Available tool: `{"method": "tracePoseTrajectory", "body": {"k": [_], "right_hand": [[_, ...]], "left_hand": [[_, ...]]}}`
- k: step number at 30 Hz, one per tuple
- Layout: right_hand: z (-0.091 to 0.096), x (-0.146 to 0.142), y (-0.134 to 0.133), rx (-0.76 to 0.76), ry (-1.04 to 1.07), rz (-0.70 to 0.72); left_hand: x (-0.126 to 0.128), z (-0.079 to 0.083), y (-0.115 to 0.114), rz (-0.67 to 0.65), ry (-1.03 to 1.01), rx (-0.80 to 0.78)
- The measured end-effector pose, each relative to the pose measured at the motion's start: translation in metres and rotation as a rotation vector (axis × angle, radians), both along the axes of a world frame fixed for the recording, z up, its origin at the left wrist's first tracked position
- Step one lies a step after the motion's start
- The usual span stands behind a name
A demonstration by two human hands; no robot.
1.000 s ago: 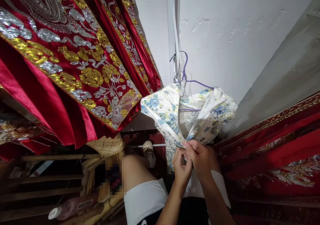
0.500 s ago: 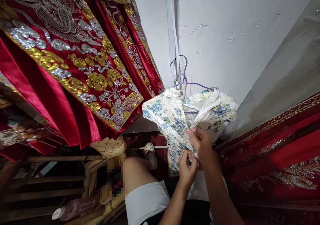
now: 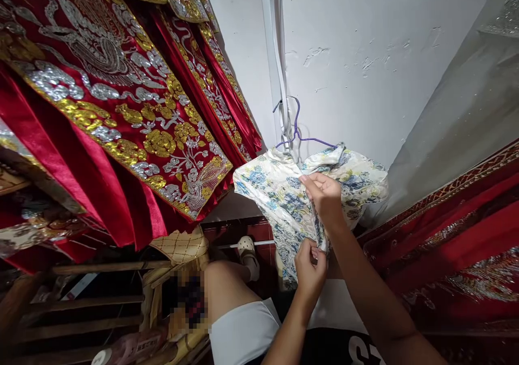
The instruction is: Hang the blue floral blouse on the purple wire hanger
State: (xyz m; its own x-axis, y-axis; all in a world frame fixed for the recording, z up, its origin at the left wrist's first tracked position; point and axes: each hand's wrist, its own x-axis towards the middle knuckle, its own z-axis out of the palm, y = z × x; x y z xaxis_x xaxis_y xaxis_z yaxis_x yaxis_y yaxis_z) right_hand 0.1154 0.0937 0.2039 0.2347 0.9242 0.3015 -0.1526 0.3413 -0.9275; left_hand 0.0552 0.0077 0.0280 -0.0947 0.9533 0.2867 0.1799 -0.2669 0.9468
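Both left hand (image 3: 311, 263) and right hand (image 3: 327, 194) pinch the shirt (image 3: 270, 186), so hard tugging could drag it off its hanger (image 3: 297, 133).

Costume room, shop or home unclear | sequinned red garments (image 3: 146, 121), purple hanger (image 3: 296, 132)

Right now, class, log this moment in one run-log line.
left hand: pinching floral garment, lower front; right hand: pinching higher, near collar; garment: hung on purple hanger
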Motion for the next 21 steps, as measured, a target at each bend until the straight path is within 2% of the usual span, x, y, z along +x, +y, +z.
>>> {"method": "tracePoseTrajectory", "body": {"k": [5,12,14,16,17,19,21], "right_hand": [[0.017,0.004,0.009,0.115,-0.031,0.005],[0.039,0.009,0.016,0.127,-0.021,-0.048],[0.042,0.01,0.014,0.142,-0.039,-0.034],[0.043,0.012,0.011,0.157,-0.047,-0.008],[0.042,0.013,0.009,0.166,-0.049,0.01],[0.041,0.014,0.003,0.18,-0.051,0.045],[0.04,0.014,-0.003,0.167,-0.056,0.072]], "left_hand": [[0.002,0.008,0.001,-0.053,0.043,0.002],[-0.008,-0.001,-0.011,-0.136,0.16,0.005],[-0.015,0.003,-0.01,-0.159,0.191,0.015],[-0.025,0.019,-0.005,-0.234,0.19,0.014],[-0.03,0.032,-0.001,-0.28,0.177,0.019],[-0.042,0.067,0.01,-0.302,0.116,0.073],[-0.054,0.109,0.026,-0.238,0.097,0.205]]}}
